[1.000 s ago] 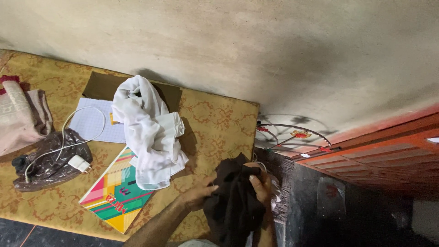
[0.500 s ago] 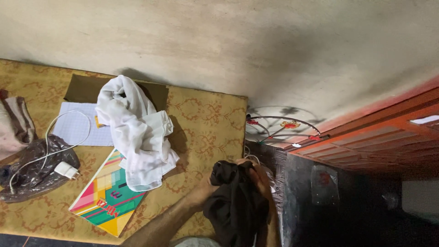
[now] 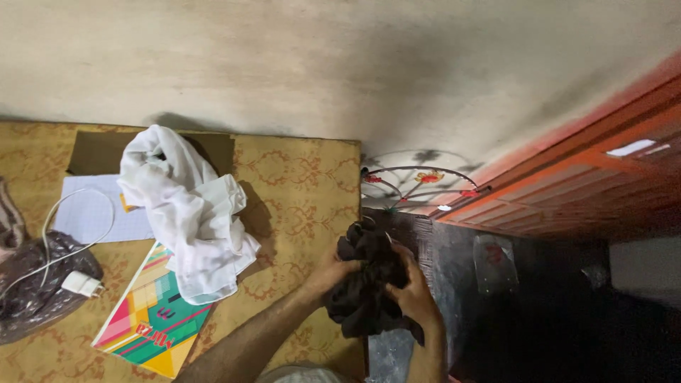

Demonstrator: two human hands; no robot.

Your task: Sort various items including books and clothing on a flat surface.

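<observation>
Between both hands [image 3: 376, 280] | dark cloth [image 3: 369, 284] now bunched tighter, gripped from each side | white cloth [image 3: 188, 213] left, on patterned table [image 3: 305, 191], unmoved

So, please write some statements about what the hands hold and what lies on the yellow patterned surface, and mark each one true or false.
1. Both hands, left hand and right hand, grip the bunched dark cloth. True.
2. The white cloth is folded into a neat flat square. False: it lies crumpled in a loose heap.
3. The colourful notebook is partly under the white cloth. True.
4. The white charger with its cable lies on the notebook. False: it rests on a dark plastic bag, left of the notebook.
5. A sheet of grid paper lies on the yellow patterned surface. True.
</observation>
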